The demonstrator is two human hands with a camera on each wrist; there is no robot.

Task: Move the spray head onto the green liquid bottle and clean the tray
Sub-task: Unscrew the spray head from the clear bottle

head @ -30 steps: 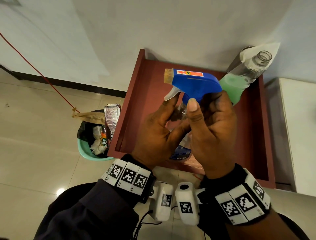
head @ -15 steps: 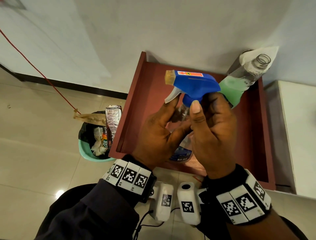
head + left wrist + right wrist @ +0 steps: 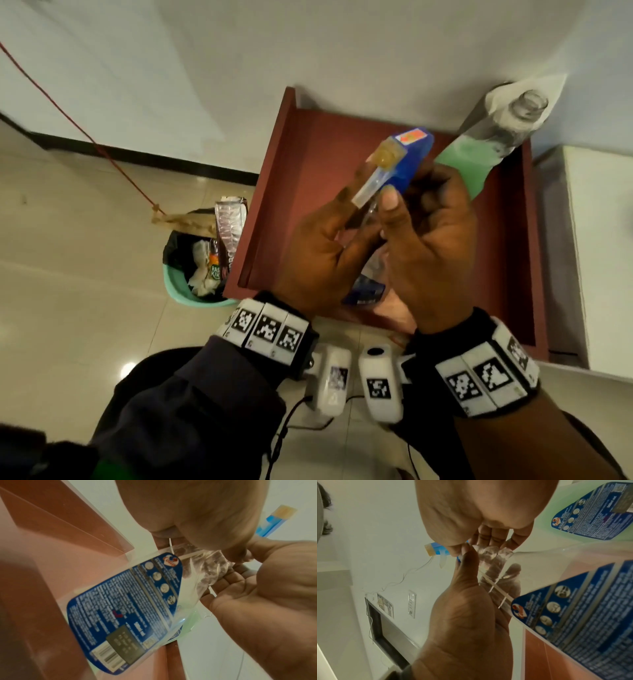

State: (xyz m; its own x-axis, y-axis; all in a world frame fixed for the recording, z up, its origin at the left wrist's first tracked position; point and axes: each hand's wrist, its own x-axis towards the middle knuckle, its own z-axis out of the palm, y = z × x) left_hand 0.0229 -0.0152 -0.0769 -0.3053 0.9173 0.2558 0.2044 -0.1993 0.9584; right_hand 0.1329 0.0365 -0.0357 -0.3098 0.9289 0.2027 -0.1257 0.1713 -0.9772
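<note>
Both hands hold a clear, nearly empty bottle (image 3: 366, 291) with a blue label (image 3: 128, 608) over the maroon tray (image 3: 308, 164). My left hand (image 3: 342, 219) grips its neck. My right hand (image 3: 421, 205) is curled round the collar of the blue spray head (image 3: 407, 154), which sits on this bottle with its yellow nozzle turned toward me. The green liquid bottle (image 3: 479, 161) leans at the tray's far right corner with its neck uncapped, and also shows in the right wrist view (image 3: 565, 513). The joint between spray head and neck is hidden by my fingers.
A teal waste bin (image 3: 178, 291) full of rubbish stands on the floor left of the tray. A red cord (image 3: 78, 126) runs across the wall and floor there. White paper (image 3: 548, 82) sits behind the green bottle. A white cabinet (image 3: 599, 257) borders the tray's right side.
The spray head has turned in my right hand: its nozzle pointed left before and now points toward me. Both hands stay on the clear bottle over the tray.
</note>
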